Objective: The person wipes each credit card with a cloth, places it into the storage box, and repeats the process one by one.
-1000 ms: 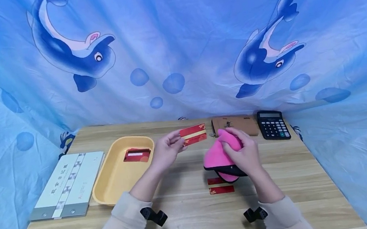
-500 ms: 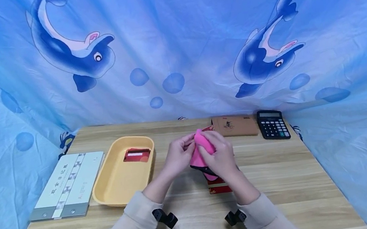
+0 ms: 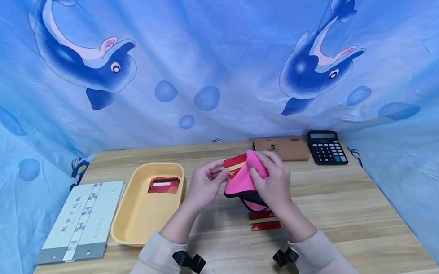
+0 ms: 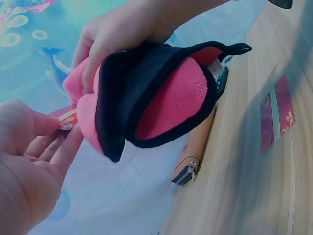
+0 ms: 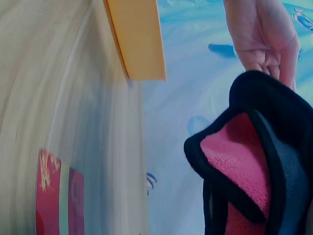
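My left hand [image 3: 204,184] pinches the left end of a red card [image 3: 233,162] with a gold stripe, raised above the table. In my right hand [image 3: 273,177] is a soft pink cloth [image 3: 243,183] with black edging, gripped from the right and bunched around the card's right end, which is hidden. From the left wrist view, the cloth [image 4: 171,103] hangs in loose folds with black and pink faces showing. A second red-and-gold card [image 3: 265,226] lies flat on the table below the hands.
A yellow tray [image 3: 140,227] holding several red cards [image 3: 164,185] stands to the left. Beyond it lies a pale ledger book [image 3: 91,224]. A brown wallet [image 3: 292,149] and a black calculator [image 3: 327,148] are at the back right of the wooden table [image 3: 342,213].
My right hand has brought the cloth left onto the card, covering most of it half a second ago. Now the cloth sits toward the card's right end, leaving its left part visible.
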Demonstrator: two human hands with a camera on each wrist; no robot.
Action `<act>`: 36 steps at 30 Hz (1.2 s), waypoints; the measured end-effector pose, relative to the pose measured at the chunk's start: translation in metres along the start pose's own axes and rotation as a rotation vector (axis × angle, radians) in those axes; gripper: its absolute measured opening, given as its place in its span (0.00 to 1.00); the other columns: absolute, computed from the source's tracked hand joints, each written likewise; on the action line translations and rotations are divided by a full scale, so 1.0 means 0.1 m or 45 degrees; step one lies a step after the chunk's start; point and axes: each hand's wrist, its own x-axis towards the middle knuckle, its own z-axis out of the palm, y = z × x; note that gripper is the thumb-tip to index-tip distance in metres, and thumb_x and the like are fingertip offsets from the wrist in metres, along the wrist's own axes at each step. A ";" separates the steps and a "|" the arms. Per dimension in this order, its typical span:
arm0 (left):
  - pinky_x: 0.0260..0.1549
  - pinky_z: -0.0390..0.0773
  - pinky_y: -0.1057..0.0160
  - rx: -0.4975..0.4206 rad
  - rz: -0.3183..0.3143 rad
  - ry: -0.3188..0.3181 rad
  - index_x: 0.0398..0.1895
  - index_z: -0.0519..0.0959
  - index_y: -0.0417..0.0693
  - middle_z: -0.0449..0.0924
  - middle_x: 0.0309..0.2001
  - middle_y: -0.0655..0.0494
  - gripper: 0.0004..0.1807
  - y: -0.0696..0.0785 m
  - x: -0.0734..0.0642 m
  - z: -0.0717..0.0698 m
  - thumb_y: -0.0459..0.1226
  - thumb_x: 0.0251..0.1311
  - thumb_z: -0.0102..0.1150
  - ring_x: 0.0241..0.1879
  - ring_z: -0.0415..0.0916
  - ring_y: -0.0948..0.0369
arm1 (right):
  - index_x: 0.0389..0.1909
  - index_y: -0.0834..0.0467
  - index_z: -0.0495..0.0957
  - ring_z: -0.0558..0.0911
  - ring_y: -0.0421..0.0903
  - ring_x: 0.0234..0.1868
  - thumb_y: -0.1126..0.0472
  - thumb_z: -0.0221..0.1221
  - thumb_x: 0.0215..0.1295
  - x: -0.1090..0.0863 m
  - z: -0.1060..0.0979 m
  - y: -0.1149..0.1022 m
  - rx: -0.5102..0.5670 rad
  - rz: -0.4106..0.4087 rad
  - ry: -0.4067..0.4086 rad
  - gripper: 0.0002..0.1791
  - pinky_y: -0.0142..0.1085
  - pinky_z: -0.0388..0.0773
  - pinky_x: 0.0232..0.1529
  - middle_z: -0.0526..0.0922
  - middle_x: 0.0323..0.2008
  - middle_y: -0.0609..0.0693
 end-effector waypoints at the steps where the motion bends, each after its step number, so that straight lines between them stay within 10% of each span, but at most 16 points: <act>1: 0.42 0.87 0.60 -0.006 0.003 -0.005 0.60 0.79 0.34 0.86 0.47 0.42 0.17 0.00 0.01 0.01 0.30 0.69 0.60 0.44 0.86 0.53 | 0.49 0.64 0.86 0.85 0.54 0.37 0.68 0.72 0.54 0.00 0.01 -0.02 0.007 -0.003 -0.007 0.19 0.47 0.87 0.33 0.85 0.43 0.58; 10: 0.46 0.84 0.66 0.036 0.019 -0.020 0.65 0.76 0.36 0.84 0.54 0.42 0.21 -0.01 0.01 0.08 0.24 0.70 0.54 0.51 0.83 0.53 | 0.48 0.65 0.86 0.87 0.54 0.40 0.67 0.71 0.56 -0.05 0.11 -0.23 0.199 -0.105 -0.154 0.17 0.45 0.88 0.34 0.86 0.44 0.59; 28: 0.43 0.87 0.54 0.005 -0.038 0.146 0.63 0.76 0.42 0.86 0.43 0.40 0.21 -0.10 -0.05 -0.19 0.28 0.67 0.61 0.41 0.86 0.55 | 0.47 0.60 0.88 0.86 0.54 0.33 0.66 0.74 0.53 -0.05 -0.10 0.14 -0.092 0.096 0.019 0.18 0.47 0.83 0.27 0.87 0.40 0.57; 36: 0.25 0.79 0.69 0.152 -0.122 0.139 0.56 0.85 0.50 0.84 0.54 0.51 0.15 -0.10 -0.08 -0.30 0.32 0.72 0.57 0.26 0.75 0.62 | 0.47 0.62 0.87 0.87 0.55 0.38 0.69 0.74 0.52 -0.09 -0.25 0.27 -0.049 0.160 0.036 0.19 0.49 0.85 0.34 0.87 0.41 0.57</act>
